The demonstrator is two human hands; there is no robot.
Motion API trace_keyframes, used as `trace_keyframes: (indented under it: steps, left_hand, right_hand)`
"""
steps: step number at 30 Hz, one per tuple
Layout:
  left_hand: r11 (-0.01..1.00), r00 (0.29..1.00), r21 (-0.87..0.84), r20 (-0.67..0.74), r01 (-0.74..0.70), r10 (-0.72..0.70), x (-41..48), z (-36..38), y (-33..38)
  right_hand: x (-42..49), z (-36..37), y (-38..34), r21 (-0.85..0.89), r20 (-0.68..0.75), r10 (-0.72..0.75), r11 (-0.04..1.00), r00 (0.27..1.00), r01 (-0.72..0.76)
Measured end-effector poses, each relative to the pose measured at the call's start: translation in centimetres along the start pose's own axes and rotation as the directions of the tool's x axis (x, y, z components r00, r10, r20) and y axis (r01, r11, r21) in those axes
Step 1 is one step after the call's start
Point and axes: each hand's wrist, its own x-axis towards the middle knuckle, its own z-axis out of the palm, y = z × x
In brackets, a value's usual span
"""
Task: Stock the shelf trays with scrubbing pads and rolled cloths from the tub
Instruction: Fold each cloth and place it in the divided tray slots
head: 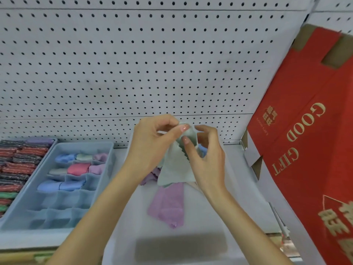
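while both the left hand (152, 144) and right hand (206, 155) pinch a pale green cloth (174, 169), its zigzag edge hangs above the tub (219, 207).

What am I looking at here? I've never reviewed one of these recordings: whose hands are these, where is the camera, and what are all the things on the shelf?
There is no machine. A person wears one wide-angle camera on the head, so you look forward and down at their own arms.

The left hand and right hand together pinch the top of a pale green cloth, which hangs open between them, not yet rolled. Under it lies a white tub holding loose cloths, among them a purple cloth.

To the left stands a blue divided tray; its far cells hold rolled cloths, the near ones look empty. Further left are stacked scrubbing pads. Behind is a white pegboard; a red gift box leans on the right.
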Motion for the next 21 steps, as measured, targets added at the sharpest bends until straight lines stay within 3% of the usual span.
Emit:
trace_keyframes:
  steps: [6,11,15,19,21]
  left_hand:
    - [0.991,0.995,-0.111,-0.057,0.077,-0.084,-0.4,-1.9,0.4]
    - [0.965,0.97,-0.188,-0.121,0.185,-0.209,-0.4,-4.2,0.1]
    - [0.975,0.967,-0.117,-0.151,0.191,-0.207,-0.5,-5.2,-0.9]
    - [0.97,0.957,-0.133,-0.181,0.204,-0.226,-0.5,-5.8,-1.8]
    - [0.955,0.946,-0.181,-0.184,0.235,-0.268,-0.4,-5.8,-2.3]
  right_hand:
    - [1.4,-0.7,1.0,-0.106,-0.026,-0.069,0.992,0.997,0.066]
    - [2.1,-4.0,3.2,-0.062,0.211,0.008,0.998,0.978,0.005]
    - [2.7,-6.8,4.0,0.016,0.324,0.078,0.996,0.943,-0.087]
    - [3.2,-8.7,2.9,-0.031,0.379,0.125,0.992,0.917,-0.123]
    - [3.6,-9.6,2.2,-0.138,0.456,0.151,0.986,0.877,-0.098]
